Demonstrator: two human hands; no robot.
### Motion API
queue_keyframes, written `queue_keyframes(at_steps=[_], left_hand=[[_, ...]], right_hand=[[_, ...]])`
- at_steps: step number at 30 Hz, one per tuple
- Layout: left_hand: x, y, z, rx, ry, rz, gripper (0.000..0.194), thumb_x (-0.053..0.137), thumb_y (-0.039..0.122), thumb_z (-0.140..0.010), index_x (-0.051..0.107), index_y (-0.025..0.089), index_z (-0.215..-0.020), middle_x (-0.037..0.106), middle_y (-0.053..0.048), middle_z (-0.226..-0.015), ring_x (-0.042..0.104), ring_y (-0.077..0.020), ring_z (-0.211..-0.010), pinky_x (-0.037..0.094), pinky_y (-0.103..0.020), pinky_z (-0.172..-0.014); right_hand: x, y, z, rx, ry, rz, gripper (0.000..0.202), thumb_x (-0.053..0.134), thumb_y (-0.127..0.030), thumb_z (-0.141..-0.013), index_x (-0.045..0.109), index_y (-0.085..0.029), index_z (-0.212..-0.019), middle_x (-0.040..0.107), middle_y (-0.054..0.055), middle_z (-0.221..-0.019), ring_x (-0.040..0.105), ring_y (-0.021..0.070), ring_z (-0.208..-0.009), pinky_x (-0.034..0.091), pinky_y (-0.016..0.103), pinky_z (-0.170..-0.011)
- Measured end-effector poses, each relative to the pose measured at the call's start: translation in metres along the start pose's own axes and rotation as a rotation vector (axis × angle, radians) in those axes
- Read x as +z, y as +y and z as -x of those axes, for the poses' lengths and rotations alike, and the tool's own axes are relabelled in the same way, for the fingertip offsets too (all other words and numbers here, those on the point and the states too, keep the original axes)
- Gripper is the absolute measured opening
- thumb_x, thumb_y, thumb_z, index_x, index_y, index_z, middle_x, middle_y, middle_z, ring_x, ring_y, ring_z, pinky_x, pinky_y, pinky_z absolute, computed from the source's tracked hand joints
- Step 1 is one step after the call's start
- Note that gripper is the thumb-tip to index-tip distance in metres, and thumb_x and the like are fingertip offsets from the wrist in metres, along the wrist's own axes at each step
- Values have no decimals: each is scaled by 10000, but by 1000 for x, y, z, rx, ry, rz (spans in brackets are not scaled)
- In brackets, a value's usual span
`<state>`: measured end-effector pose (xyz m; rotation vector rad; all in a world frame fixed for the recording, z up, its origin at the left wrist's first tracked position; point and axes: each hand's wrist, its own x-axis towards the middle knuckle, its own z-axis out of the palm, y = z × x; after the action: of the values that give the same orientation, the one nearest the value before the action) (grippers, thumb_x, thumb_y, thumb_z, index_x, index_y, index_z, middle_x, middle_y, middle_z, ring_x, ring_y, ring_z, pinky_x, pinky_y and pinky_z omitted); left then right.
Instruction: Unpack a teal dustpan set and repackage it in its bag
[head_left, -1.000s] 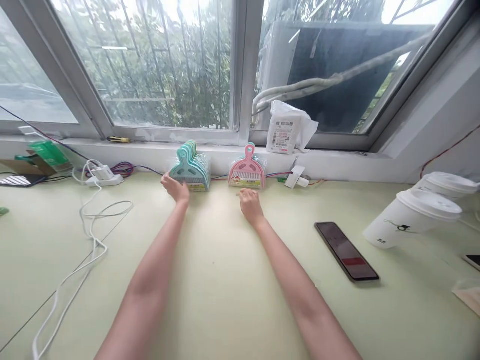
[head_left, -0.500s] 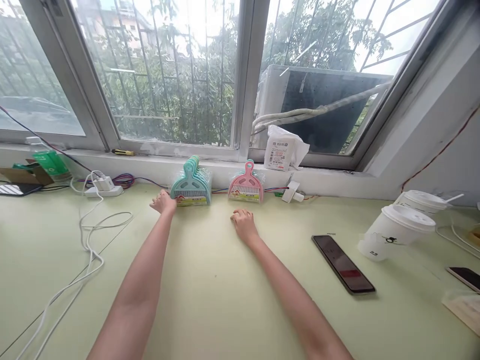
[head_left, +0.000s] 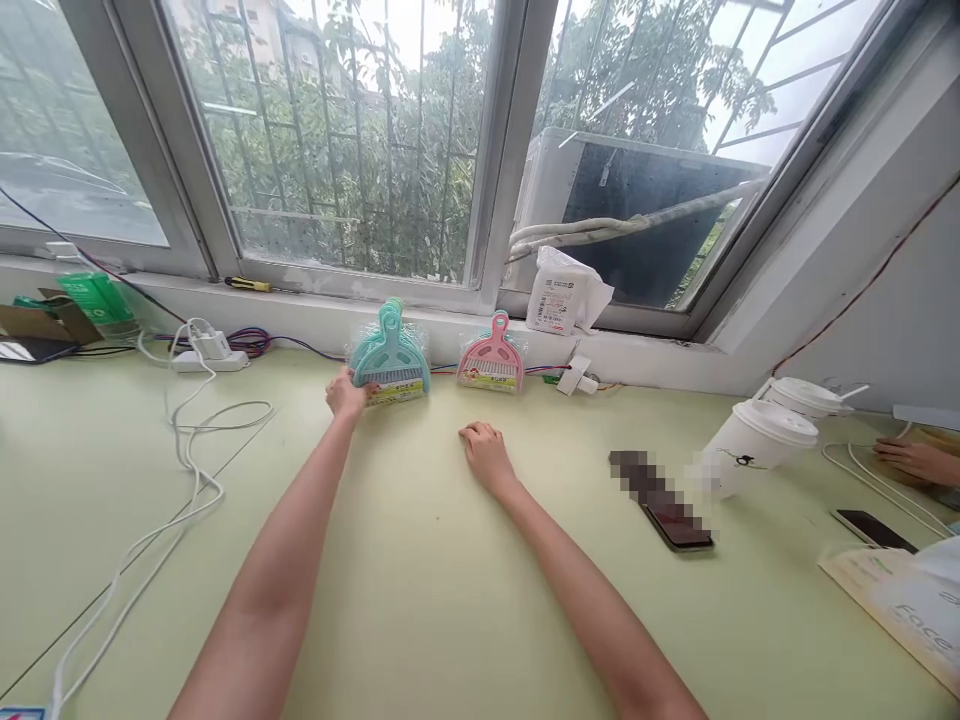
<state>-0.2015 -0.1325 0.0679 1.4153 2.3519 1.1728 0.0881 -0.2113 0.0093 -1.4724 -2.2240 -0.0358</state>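
Observation:
At the back of the table, against the wall, stands a stack of teal dustpan and brush sets (head_left: 391, 355) in clear wrap with yellow labels. My left hand (head_left: 346, 392) grips the lower left edge of the front set, thumb over its face, fingers behind and partly hidden. That front set is turned slightly askew. A pink dustpan and brush set (head_left: 492, 358) stands upright just to the right of the teal stack. In front of the pink set, my right hand (head_left: 487, 453) rests on the tabletop with fingers curled in, and I see nothing held in it.
A phone (head_left: 679, 525), partly pixelated, lies to the right, near white lidded cups (head_left: 765, 440). A second phone (head_left: 874, 530), a tissue pack (head_left: 892, 600) and another person's hand (head_left: 919, 460) are farther right. White cables (head_left: 199, 470) trail across the left, by a power strip (head_left: 202, 360).
The view has shifted a little. My left hand has moved slightly right along the teal stack and its front set has turned askew. Another person's hand has come into view at right.

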Motion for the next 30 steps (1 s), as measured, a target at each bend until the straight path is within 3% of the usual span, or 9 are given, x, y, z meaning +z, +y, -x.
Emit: queue_keyframes(at_steps=[5, 7, 10, 12, 15, 20, 24, 27, 30], left_hand=[[-15, 9, 52, 160, -104, 172, 387, 695, 277, -720, 544, 253, -1075, 692, -68, -961, 644, -306, -1006, 483, -403, -858], [-16, 19, 82, 97, -135, 369, 420, 701, 270, -704, 539, 253, -1091, 693, -50, -957, 659, -284, -975, 511, -402, -838], [-7, 39, 131, -61, -292, 821, 492, 695, 256, -691, 500, 242, -1143, 684, -47, -1034, 681, -226, -902, 558, -355, -747], [3, 52, 162, -122, -408, 1026, 506, 707, 244, -672, 504, 227, -1135, 682, -52, -1032, 688, -200, -852, 567, -319, -698], [15, 61, 197, -184, -524, 1137, 562, 753, 210, -622, 509, 219, -1129, 684, -45, -978, 689, -177, -783, 564, -277, -646], [19, 52, 218, -197, -619, 1149, 628, 806, 166, -568, 521, 222, -1125, 690, -43, -984, 693, -178, -773, 569, -272, -645], [17, 44, 215, -211, -598, 1209, 610, 784, 145, -615, 513, 226, -1156, 697, -51, -1009, 695, -178, -808, 573, -272, -668], [16, 42, 215, -204, -640, 1218, 634, 793, 160, -635, 513, 227, -1200, 688, -75, -1089, 692, -189, -888, 574, -283, -723], [13, 44, 221, -146, -804, 1126, 649, 832, 230, -627, 532, 208, -1203, 670, -105, -1148, 684, -204, -925, 574, -285, -719]], right_hand=[[-18, -11, 11, 8, 56, -16, 397, 402, -74, -916, 605, -187, -1238, 595, 124, -1249, 537, 218, -1153, 429, 344, -929], [-32, -22, 25, -47, 151, -8, 453, 371, -105, -941, 509, -200, -1361, 532, 128, -1356, 495, 224, -1219, 412, 359, -968], [-55, -35, 53, -234, 209, 30, 457, 326, -177, -986, 438, -243, -1424, 476, 92, -1438, 422, 213, -1306, 324, 367, -1069], [-70, -35, 72, -316, 202, 44, 412, 315, -216, -1003, 499, -244, -1371, 530, 78, -1389, 435, 205, -1293, 282, 362, -1096], [-85, -21, 96, -249, 224, 85, 364, 314, -286, -1017, 609, -201, -1213, 635, 100, -1233, 534, 226, -1152, 326, 373, -1030], [-92, -3, 111, -140, 246, 65, 335, 365, -339, -1008, 639, -171, -1102, 656, 141, -1173, 574, 247, -1094, 376, 374, -950], [-77, -6, 102, 152, 109, -354, 409, 379, -367, -1001, 661, -173, -777, 712, 89, -841, 647, 188, -786, 452, 303, -777], [-62, -1, 94, 392, 77, -868, 366, 464, -465, -950, 654, -174, -840, 710, 54, -799, 621, 131, -605, 464, 250, -615], [-52, 11, 90, 543, 135, -1240, 253, 676, -409, -819, 619, -167, -862, 696, 24, -763, 618, 105, -594, 485, 220, -603]])
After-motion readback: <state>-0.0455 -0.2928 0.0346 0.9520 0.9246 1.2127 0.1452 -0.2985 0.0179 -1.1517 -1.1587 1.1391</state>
